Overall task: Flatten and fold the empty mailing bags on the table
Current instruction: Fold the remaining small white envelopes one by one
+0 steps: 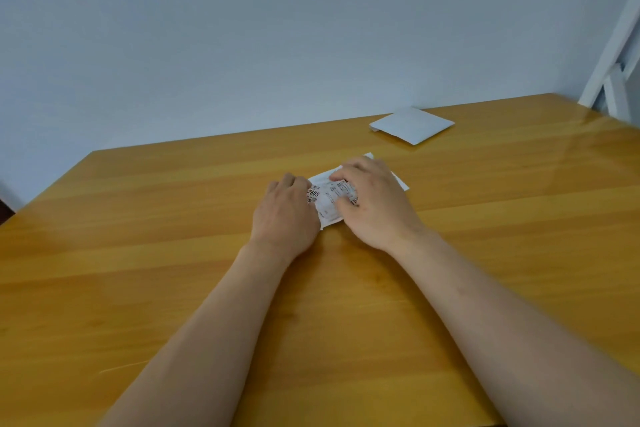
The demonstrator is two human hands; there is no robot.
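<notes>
Mid-surface, we have a white mailing bag point(346, 194) with a printed label point(332, 199) face up, lying flat on the yellow wood surface point(138, 253) and skewed on a diagonal. Our left hand point(285, 211) sits at its near-left end, knuckles up, fingers curled down onto the bag's edge; whether its grip pinches the plastic or only presses it we cannot tell, since the fingertips are hidden beneath the hand. Our right hand point(372, 201) covers the right part of the bag, fingers bent and spread over the label, thumb down on the near edge — it reads as a pressing hold, though a pinch on a folded layer under the palm cannot be ruled out. Both hands low and close together makes sense to us: thin plastic springs back, so one hand anchors while the other works the crease or pushes air out. We judge the step to be flattening or setting a fold on this bag; the bag already looks narrow for a mailer, so a fold may be in — not certain. Well apart, toward the far right edge by the wall point(242, 28), lies a second bag point(412, 125), plain white, squarish, flat, with one corner slightly lifted — probably set aside there to keep the working area free. A white frame point(613, 73) leans at the far right, beyond the surface.
</notes>
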